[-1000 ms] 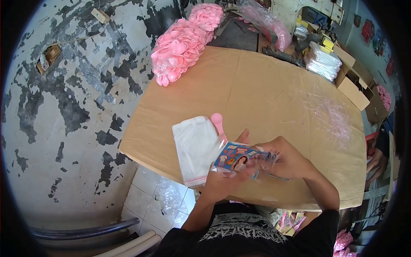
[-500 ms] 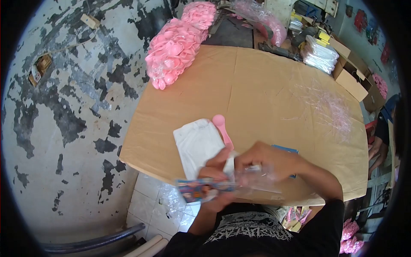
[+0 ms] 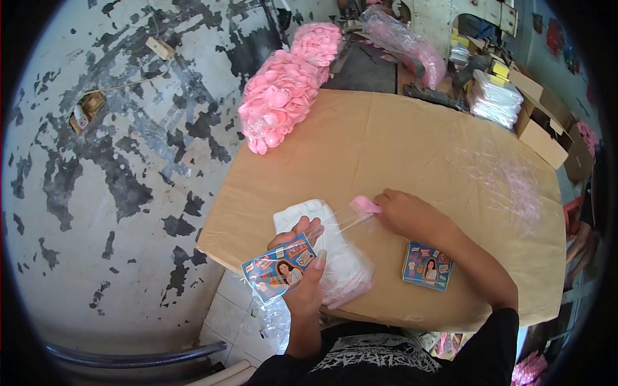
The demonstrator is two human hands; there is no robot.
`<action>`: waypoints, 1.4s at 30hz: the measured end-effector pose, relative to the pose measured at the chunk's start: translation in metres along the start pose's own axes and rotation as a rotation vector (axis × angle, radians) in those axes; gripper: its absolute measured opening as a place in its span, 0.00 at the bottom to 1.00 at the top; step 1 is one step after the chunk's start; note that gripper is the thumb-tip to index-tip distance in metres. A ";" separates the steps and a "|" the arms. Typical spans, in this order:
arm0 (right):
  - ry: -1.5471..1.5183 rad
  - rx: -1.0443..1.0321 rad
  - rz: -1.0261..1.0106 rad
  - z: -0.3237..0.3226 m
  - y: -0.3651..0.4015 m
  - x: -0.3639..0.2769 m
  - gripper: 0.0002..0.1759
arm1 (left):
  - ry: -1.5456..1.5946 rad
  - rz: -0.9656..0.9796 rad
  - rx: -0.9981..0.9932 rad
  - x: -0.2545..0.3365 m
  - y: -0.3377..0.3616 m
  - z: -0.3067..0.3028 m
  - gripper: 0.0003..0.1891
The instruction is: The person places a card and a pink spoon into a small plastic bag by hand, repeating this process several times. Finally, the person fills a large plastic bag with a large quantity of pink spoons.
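Note:
My left hand (image 3: pixel 305 292) is closed around a blue printed card (image 3: pixel 278 269) with a picture of a person on it, in a clear plastic bag (image 3: pixel 344 220) whose loose end stretches toward my right hand. At the far end of that plastic, my right hand (image 3: pixel 412 215) pinches a pink plastic spoon (image 3: pixel 365 205) by my fingertips. Between the hands and partly under the left one lies a stack of white plastic bags (image 3: pixel 328 257). Below my right forearm rests a pile of matching blue cards (image 3: pixel 427 267).
Brown paper covers the table (image 3: pixel 380 148). A large clear bag of pink spoons (image 3: pixel 280 96) sits at its far left corner. Thin plastic shreds (image 3: pixel 515 186) lie at the right. White packets (image 3: pixel 494 98) and an open cardboard box (image 3: pixel 544 135) stand at the back right.
My hands have drawn apart, the right one going up and away to the pink spoon, which lay beside the white stack. The left hand still holds the card. The whole view has shifted slightly.

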State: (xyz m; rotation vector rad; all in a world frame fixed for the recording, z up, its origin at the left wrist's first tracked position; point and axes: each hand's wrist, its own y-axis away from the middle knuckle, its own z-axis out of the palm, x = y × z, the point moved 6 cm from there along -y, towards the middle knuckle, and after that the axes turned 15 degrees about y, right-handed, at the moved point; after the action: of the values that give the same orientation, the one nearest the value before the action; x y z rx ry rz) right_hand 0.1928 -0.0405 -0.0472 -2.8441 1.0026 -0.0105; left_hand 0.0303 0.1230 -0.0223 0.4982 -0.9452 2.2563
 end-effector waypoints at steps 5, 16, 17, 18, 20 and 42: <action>-0.555 0.072 -0.041 -0.093 0.015 0.009 0.08 | 0.071 0.009 0.071 -0.001 -0.003 0.004 0.32; -0.614 0.156 -0.228 -0.152 0.050 -0.040 0.07 | 0.420 -0.375 0.171 -0.054 0.026 0.032 0.43; -0.616 0.182 -0.180 -0.162 0.055 -0.040 0.06 | 0.455 -0.417 0.167 -0.056 0.029 0.038 0.45; -0.617 0.209 -0.133 -0.171 0.059 -0.038 0.06 | 0.489 -0.458 0.164 -0.058 0.032 0.045 0.48; -0.640 0.515 -0.120 -0.196 0.078 -0.018 0.04 | 0.610 -0.496 0.037 -0.059 0.029 0.059 0.51; -0.488 0.179 -0.083 -0.138 0.050 -0.011 0.15 | -0.172 -0.648 -0.213 -0.059 0.025 0.062 0.20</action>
State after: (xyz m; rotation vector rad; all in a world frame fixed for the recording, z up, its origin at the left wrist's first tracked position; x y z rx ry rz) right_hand 0.1464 -0.0881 0.0844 -2.5326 0.7348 0.5294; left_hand 0.0625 0.0397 -0.0260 0.7798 -0.9274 1.5342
